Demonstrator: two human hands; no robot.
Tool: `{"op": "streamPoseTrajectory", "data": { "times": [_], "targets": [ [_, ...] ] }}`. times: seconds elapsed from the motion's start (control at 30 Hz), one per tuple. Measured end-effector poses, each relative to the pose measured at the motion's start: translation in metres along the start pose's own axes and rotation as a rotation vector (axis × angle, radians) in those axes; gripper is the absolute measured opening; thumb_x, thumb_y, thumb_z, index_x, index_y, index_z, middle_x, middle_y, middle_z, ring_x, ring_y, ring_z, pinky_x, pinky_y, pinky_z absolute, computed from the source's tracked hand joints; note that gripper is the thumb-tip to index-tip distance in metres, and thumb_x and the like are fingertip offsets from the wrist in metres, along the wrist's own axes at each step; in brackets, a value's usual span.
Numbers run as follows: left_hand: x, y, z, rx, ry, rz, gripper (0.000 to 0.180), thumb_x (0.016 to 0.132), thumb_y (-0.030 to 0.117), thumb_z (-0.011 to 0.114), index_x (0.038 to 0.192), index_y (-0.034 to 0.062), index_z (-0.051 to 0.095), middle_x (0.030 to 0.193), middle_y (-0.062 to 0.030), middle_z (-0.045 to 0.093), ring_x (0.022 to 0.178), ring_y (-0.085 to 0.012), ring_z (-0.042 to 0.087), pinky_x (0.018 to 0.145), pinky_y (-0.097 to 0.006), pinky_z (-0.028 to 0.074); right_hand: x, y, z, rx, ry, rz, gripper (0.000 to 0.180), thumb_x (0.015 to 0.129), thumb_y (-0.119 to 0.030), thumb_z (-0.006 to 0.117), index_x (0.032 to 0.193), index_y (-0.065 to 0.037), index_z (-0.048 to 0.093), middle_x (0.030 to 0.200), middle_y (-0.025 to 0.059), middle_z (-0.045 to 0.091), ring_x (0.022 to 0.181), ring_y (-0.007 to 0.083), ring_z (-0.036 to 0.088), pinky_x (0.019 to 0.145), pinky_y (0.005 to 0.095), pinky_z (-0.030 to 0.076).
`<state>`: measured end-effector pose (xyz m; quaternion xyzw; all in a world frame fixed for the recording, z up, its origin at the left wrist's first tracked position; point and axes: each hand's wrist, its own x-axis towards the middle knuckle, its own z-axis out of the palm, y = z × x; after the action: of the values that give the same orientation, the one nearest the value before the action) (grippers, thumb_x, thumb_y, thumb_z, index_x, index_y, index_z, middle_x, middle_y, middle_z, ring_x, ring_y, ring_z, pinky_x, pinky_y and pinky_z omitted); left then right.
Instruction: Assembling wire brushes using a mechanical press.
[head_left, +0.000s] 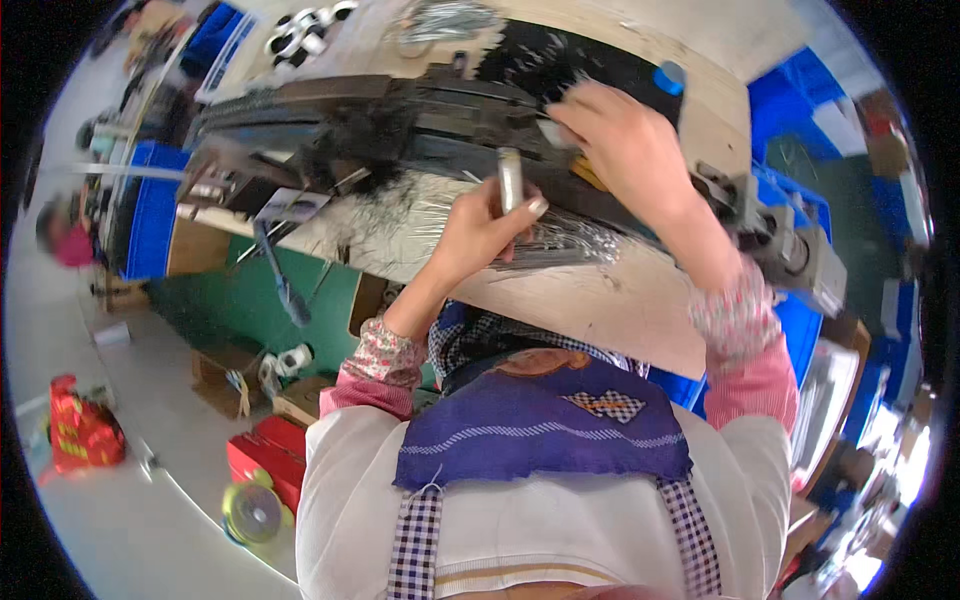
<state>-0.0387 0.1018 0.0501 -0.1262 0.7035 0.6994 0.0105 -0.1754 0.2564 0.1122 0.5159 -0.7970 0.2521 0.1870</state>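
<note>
My left hand point(478, 235) is closed around a short whitish-silver cylinder point(511, 178), which stands upright above the thumb. Beneath that hand, a bundle of thin metal wires point(575, 245) lies on the wooden bench. Over the dark metal machine point(460, 125), my right hand point(630, 140) has its fingers bent together at the edge of a black mat point(610, 65). Something small and pale shows by those fingertips, too blurred to name. A yellow part point(588, 173) of the machine sits below the right hand.
A blue cap point(669, 78) stands on the mat's right end. Loose wires point(450, 22) and black-and-white rolls point(300, 38) lie at the back. Grey machine fittings point(790, 245) jut out at right. A blue-handled tool point(285, 290) hangs off the bench's left front edge.
</note>
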Motion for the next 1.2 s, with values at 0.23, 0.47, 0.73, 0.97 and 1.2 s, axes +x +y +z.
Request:
{"op": "streamPoseTrajectory", "data": {
  "times": [0.23, 0.47, 0.73, 0.97, 1.2],
  "targets": [
    [-0.022, -0.043, -0.143, -0.49, 0.6, -0.081, 0.036, 0.094, 0.032, 0.058, 0.102, -0.0026, 0.065, 0.06, -0.003, 0.056, 0.039, -0.006, 0.035, 0.037, -0.022, 0.024, -0.069, 0.01, 0.037, -0.172, -0.205, 0.438, 0.022, 0.086, -0.011, 0.061, 0.104, -0.001, 0.053, 0.094, 0.0157, 0.056, 0.08, 0.0369, 0.061, 0.062, 0.0427, 0.051],
    [-0.006, -0.063, -0.129, -0.409, 0.715, 0.108, 0.025, 0.096, 0.025, 0.054, 0.091, 0.0014, 0.063, 0.055, 0.0027, 0.044, 0.041, -0.0048, 0.032, 0.038, -0.023, 0.021, -0.086, 0.04, 0.037, -0.014, -0.226, 0.417, 0.024, 0.089, -0.021, 0.06, 0.088, 0.0, 0.05, 0.086, 0.0199, 0.054, 0.08, 0.04, 0.055, 0.068, 0.043, 0.044],
    [-0.012, 0.033, 0.034, -0.434, -0.005, 0.237, 0.025, 0.098, 0.029, 0.052, 0.092, 0.0044, 0.057, 0.057, 0.0063, 0.04, 0.044, -0.0027, 0.034, 0.036, -0.02, 0.025, -0.117, -0.008, -0.052, 0.346, -0.378, 0.428, 0.023, 0.087, -0.019, 0.063, 0.081, 0.001, 0.053, 0.074, 0.0167, 0.055, 0.066, 0.0337, 0.055, 0.061, 0.0396, 0.044],
    [0.055, 0.028, 0.09, -0.611, -0.268, -0.25, 0.028, 0.097, 0.03, 0.053, 0.081, 0.0065, 0.052, 0.056, 0.0062, 0.037, 0.043, -0.0043, 0.031, 0.039, -0.022, 0.02, -0.136, -0.021, -0.078, 0.349, -0.576, 0.491, 0.023, 0.085, -0.022, 0.065, 0.083, -0.001, 0.058, 0.076, 0.0164, 0.062, 0.068, 0.0323, 0.062, 0.059, 0.0374, 0.046],
    [0.05, 0.021, 0.085, -0.556, 0.113, 0.053, 0.024, 0.098, 0.026, 0.051, 0.085, 0.006, 0.055, 0.057, 0.005, 0.035, 0.044, -0.0049, 0.031, 0.04, -0.022, 0.023, -0.068, 0.005, -0.094, 0.135, 0.011, 0.345, 0.019, 0.087, -0.003, 0.053, 0.105, -0.003, 0.059, 0.093, 0.0161, 0.064, 0.085, 0.0357, 0.063, 0.072, 0.0394, 0.051]
  ]
}}
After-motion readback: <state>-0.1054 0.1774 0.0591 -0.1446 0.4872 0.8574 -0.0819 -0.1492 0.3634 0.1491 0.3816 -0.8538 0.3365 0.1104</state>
